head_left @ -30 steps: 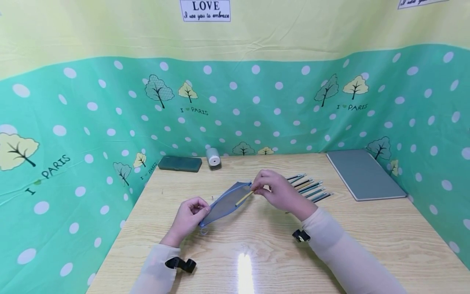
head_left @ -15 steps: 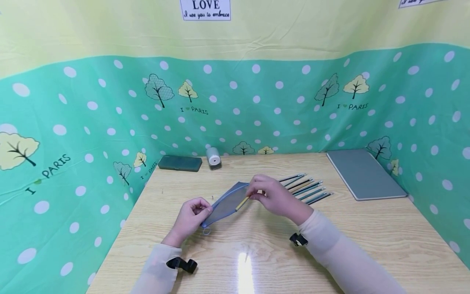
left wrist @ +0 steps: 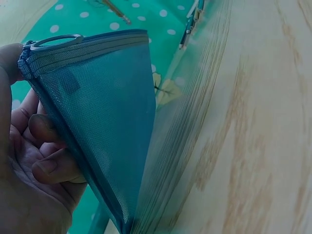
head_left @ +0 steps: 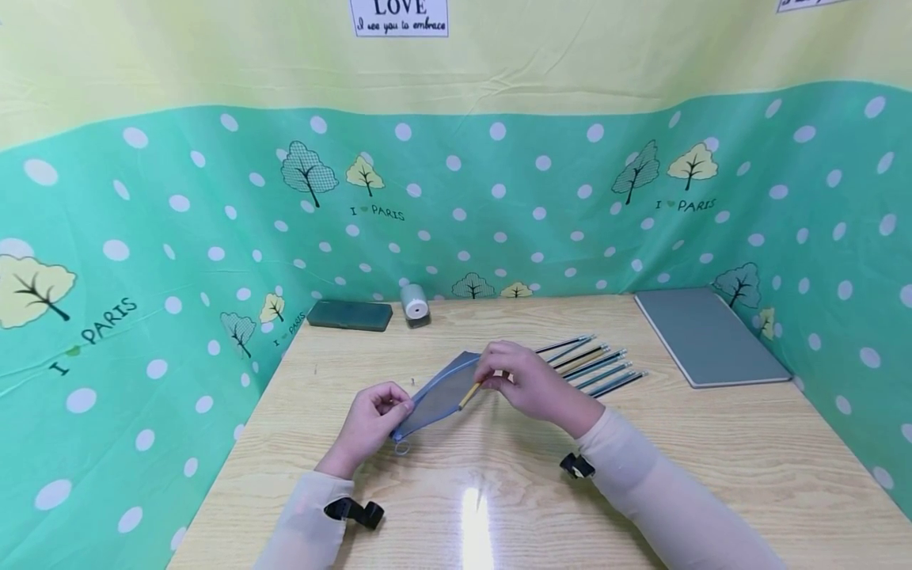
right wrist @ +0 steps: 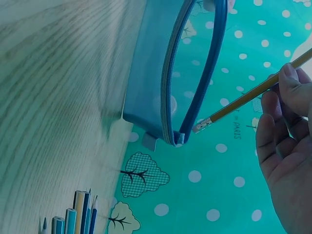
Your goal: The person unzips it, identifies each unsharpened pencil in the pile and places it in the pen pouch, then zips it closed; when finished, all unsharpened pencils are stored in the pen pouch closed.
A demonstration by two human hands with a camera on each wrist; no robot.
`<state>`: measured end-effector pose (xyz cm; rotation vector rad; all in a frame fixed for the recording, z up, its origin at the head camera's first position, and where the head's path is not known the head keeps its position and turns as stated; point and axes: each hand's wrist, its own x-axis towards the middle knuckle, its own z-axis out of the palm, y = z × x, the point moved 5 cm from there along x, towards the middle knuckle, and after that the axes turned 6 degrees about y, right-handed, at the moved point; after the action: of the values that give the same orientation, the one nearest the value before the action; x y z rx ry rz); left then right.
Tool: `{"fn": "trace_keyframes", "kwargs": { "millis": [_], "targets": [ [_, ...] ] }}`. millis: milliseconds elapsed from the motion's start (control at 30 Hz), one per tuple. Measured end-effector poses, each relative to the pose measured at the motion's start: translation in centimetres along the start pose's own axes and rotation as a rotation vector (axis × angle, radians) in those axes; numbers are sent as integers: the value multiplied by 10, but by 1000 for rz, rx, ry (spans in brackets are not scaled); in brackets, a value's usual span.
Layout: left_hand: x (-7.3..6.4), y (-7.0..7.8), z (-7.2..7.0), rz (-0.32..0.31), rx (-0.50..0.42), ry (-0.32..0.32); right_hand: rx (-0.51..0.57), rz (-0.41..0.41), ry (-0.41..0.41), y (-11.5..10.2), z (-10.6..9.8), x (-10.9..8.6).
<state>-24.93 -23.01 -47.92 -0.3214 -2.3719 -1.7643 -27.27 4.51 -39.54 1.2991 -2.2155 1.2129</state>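
My left hand (head_left: 369, 421) pinches one end of a blue mesh zipper pouch (left wrist: 107, 117), held tilted above the table. A ring pull (left wrist: 57, 41) hangs at that end. The pouch's zipper (right wrist: 168, 73) is undone, and its mouth gapes in the right wrist view. In my right hand (head_left: 526, 386), thumb and fingers pinch a yellow pencil (right wrist: 248, 96) near the pouch's far end. The pencil's eraser end points toward the mouth's corner in the right wrist view; whether it touches the pouch I cannot tell. Right-hand fingers partly cover the pouch's far end in the head view.
Several pencils (head_left: 598, 370) lie in a loose row beyond my right forearm. A grey notebook (head_left: 712, 336) lies at the back right. At the back left are a dark green case (head_left: 350, 316) and a small white-and-grey cylindrical item (head_left: 415, 305). A patterned cloth (head_left: 499, 206) encloses the table (head_left: 399, 507).
My right hand has shifted left and slightly down with the pencil, closer over the pouch's far end. The left hand and pouch have barely moved.
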Motion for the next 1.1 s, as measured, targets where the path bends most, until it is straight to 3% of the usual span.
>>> {"fn": "trace_keyframes", "kwargs": {
  "millis": [600,933,1100],
  "targets": [
    [-1,6,5,-4,-45,-20,-31,2,-58,8,19,-2],
    [-3,7,6,10,-74,-20,-229,-69,-87,14,35,3],
    [-2,5,6,20,-79,-28,-330,-68,-101,18,42,5]
  ]
}}
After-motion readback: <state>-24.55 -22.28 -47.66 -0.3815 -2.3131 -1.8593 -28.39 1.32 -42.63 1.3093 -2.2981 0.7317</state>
